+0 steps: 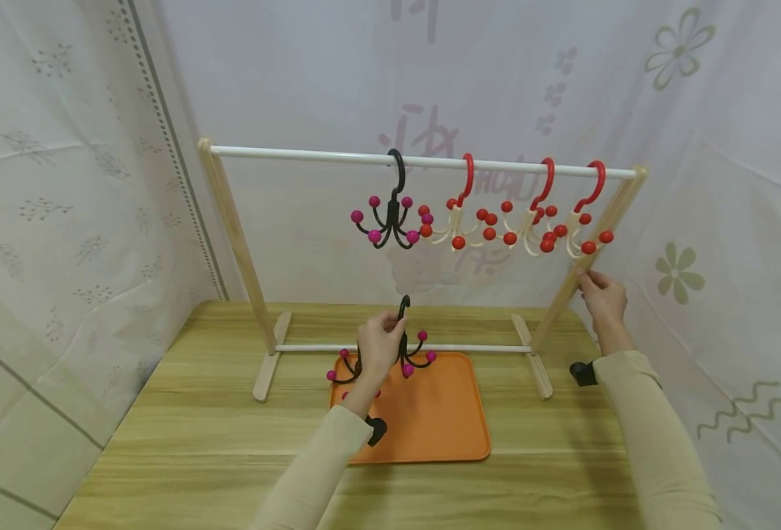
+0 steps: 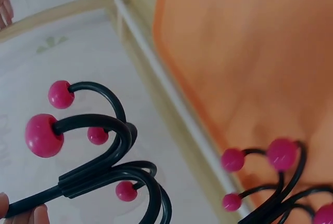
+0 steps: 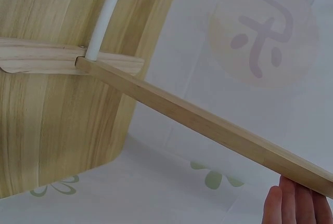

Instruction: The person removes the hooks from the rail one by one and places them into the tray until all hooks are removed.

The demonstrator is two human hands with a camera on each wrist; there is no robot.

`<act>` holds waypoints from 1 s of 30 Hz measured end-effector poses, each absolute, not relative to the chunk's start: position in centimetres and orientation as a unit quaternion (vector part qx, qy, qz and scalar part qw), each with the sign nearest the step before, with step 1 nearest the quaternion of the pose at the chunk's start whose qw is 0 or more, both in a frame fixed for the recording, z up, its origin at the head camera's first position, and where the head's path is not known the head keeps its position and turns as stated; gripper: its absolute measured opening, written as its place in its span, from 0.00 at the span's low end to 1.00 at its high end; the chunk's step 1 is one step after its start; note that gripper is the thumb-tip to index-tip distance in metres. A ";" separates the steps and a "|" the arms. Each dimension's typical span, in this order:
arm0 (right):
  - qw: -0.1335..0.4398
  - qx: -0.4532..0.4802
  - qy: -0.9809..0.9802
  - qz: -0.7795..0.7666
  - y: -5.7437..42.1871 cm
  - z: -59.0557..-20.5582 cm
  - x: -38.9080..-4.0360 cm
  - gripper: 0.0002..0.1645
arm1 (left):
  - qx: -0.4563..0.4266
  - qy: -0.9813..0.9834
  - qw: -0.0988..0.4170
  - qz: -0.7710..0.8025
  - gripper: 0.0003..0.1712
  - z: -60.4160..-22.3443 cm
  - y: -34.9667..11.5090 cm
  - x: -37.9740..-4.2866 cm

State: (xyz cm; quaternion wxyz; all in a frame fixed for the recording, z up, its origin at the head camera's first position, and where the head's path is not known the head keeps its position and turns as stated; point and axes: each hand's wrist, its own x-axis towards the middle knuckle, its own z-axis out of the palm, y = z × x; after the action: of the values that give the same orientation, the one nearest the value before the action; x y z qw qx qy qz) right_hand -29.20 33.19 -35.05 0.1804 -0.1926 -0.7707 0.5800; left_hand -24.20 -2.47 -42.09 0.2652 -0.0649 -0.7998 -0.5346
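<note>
four hangers (image 1: 393,217) hang on the bar (image 1: 297,154) of the rack (image 1: 238,243); the tray (image 1: 436,412) lies before it on the table (image 1: 185,427).

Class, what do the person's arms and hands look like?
The left sleeve and right sleeve are long, plain and pale cream. A small black wrist device shows on each side. The left hand and right hand are bare, without gloves.

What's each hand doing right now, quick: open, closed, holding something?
Left hand: closed, holding a black hanger with pink balls by its stem.
Right hand: closed, gripping the rack's right wooden post.
</note>
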 end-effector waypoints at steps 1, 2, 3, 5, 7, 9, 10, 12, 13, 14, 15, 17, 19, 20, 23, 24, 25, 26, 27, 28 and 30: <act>0.178 -0.193 -0.773 0.577 33.2 -35.1 -29.2 0.32 | -0.059 -0.800 0.261 -0.537 0.09 -42.4 -2.4 -24.1; 0.178 -0.194 -0.775 0.575 33.3 -35.1 -29.2 0.33 | -0.054 -0.800 0.256 -0.540 0.10 -42.8 -2.3 -24.1; 0.176 -0.194 -0.777 0.572 33.3 -35.1 -29.3 0.33 | -0.048 -0.800 0.249 -0.543 0.10 -43.1 -2.2 -24.1; 0.179 -0.194 -0.780 0.568 33.3 -35.1 -29.3 0.33 | -0.034 -0.800 0.237 -0.551 0.10 -43.8 -2.1 -24.1; 0.182 -0.193 -0.780 0.566 33.5 -35.4 -29.5 0.33 | -0.024 -0.797 0.231 -0.557 0.10 -44.4 -2.0 -24.0; 0.181 -0.186 -0.782 0.566 34.2 -36.0 -30.1 0.34 | -0.017 -0.794 0.234 -0.560 0.10 -45.0 -1.9 -24.0; 0.181 -0.184 -0.783 0.566 34.6 -36.4 -30.5 0.34 | -0.016 -0.792 0.238 -0.562 0.10 -45.2 -1.8 -24.0; 0.182 -0.162 -0.772 0.588 36.1 -37.8 -31.8 0.32 | -0.012 -0.789 0.242 -0.565 0.09 -45.7 -1.7 -24.0; 0.182 -0.157 -0.771 0.590 36.6 -38.3 -32.2 0.32 | -0.009 -0.786 0.243 -0.568 0.09 -45.9 -1.7 -24.0; 0.182 -0.152 -0.770 0.592 37.2 -38.8 -32.8 0.32 | -0.007 -0.785 0.243 -0.570 0.09 -46.1 -1.6 -24.1; 0.182 -0.156 -0.766 0.596 37.5 -39.1 -33.1 0.31 | -0.004 -0.783 0.241 -0.573 0.09 -46.3 -1.5 -24.1; 0.191 -0.139 -0.752 0.615 39.0 -40.7 -34.6 0.28 | 0.000 -0.779 0.238 -0.580 0.09 -46.6 -1.4 -24.1; 0.189 -0.153 -0.762 0.600 39.7 -41.3 -35.3 0.30 | 0.001 -0.777 0.238 -0.583 0.09 -46.9 -1.2 -24.2; 0.191 -0.140 -0.751 0.616 40.7 -42.3 -36.3 0.27 | 0.001 -0.776 0.238 -0.584 0.09 -47.1 -1.1 -24.3; 0.190 -0.129 -0.741 0.631 42.2 -43.7 -37.7 0.26 | -0.001 -0.776 0.242 -0.582 0.10 -47.7 -0.9 -24.3; 0.188 -0.132 -0.742 0.630 42.5 -43.9 -37.9 0.26 | 0.000 -0.778 0.244 -0.579 0.10 -47.9 -0.8 -24.3; 0.190 -0.120 -0.728 0.647 42.9 -44.3 -38.1 0.24 | 0.001 -0.778 0.245 -0.578 0.10 -48.1 -0.8 -24.2; 0.189 -0.119 -0.729 0.647 42.5 -43.9 -37.8 0.24 | 0.003 -0.779 0.245 -0.577 0.10 -48.3 -0.7 -24.2; 0.186 -0.130 -0.741 0.632 41.6 -43.1 -36.9 0.26 | 0.005 -0.780 0.245 -0.575 0.10 -48.5 -0.7 -24.1; 0.184 -0.133 -0.746 0.627 40.8 -42.3 -36.2 0.26 | 0.008 -0.781 0.244 -0.574 0.10 -48.6 -0.6 -24.0; 0.183 -0.142 -0.757 0.611 38.9 -40.7 -34.4 0.27 | 0.012 -0.782 0.241 -0.575 0.09 -48.9 -0.6 -23.9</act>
State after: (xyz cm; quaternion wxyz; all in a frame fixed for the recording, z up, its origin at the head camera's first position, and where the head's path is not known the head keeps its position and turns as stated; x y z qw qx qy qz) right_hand -34.37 38.94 -40.69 0.1825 -0.1425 -0.7566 0.6115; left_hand -23.86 -0.60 -48.95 0.2412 0.0124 -0.7820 -0.5745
